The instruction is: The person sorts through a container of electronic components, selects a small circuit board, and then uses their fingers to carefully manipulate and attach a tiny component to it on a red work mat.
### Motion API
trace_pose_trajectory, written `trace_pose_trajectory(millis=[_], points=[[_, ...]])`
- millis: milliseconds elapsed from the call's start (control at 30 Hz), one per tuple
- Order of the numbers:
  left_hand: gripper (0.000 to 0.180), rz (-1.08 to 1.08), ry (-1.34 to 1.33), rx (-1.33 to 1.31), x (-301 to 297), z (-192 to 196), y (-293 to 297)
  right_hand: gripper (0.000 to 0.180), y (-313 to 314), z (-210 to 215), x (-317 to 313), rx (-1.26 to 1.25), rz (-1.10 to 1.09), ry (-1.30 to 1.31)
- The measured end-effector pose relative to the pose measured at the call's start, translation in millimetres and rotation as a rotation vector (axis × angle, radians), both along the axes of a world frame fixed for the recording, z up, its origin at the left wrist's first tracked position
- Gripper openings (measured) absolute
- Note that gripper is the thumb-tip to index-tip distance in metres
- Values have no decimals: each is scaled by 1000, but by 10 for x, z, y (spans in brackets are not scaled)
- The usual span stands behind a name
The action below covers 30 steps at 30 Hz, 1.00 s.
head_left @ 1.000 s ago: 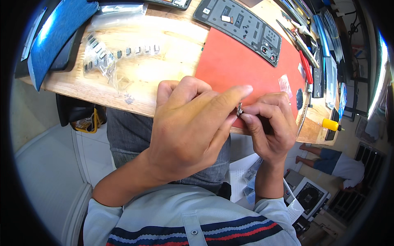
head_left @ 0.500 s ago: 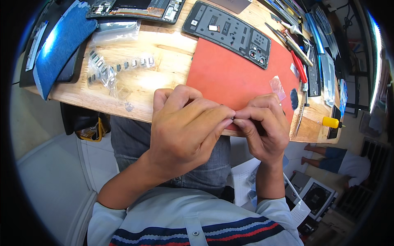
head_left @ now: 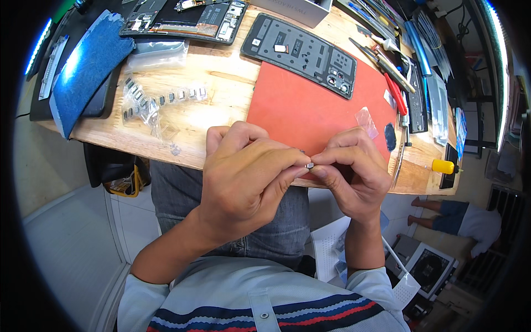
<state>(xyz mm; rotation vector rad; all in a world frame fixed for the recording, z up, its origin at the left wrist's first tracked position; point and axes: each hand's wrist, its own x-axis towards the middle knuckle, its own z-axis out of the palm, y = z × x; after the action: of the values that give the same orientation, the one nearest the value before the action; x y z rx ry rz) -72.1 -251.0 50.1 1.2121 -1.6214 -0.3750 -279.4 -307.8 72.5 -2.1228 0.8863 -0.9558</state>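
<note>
both hands meet at a tiny metal part [head_left: 310, 165], pinched between the fingertips over the near edge of the table, too small to make out its shape. the left hand [head_left: 249, 180] closes thumb and forefinger on it; the right hand [head_left: 354, 174] grips it from the other side, fingers curled tight. behind them lies a smooth red mat [head_left: 310, 110] on the worn wooden table [head_left: 221, 72]. a dark moulded tray [head_left: 301, 52] sits at the mat's far edge, a scrap of clear film [head_left: 366, 122] on it. left, a strip of small parts in crinkled plastic [head_left: 160, 99] and a blue cloth [head_left: 88, 61]. tools [head_left: 387, 55] at right are cut short by the rim.
</note>
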Motion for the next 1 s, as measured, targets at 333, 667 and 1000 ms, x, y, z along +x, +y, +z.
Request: trace_pose_trajectory(millis=[333,667,1000], points=[[40,14,-55,-3,41,-3,-22,22,37,43,-26,-131,-7,194],[42,-15,-77,78,68,83,-17,21,8,19,36,-156,-1,196],[24,-19,-88,52,76,61,-17,22,39,17,0,-42,-44,146]])
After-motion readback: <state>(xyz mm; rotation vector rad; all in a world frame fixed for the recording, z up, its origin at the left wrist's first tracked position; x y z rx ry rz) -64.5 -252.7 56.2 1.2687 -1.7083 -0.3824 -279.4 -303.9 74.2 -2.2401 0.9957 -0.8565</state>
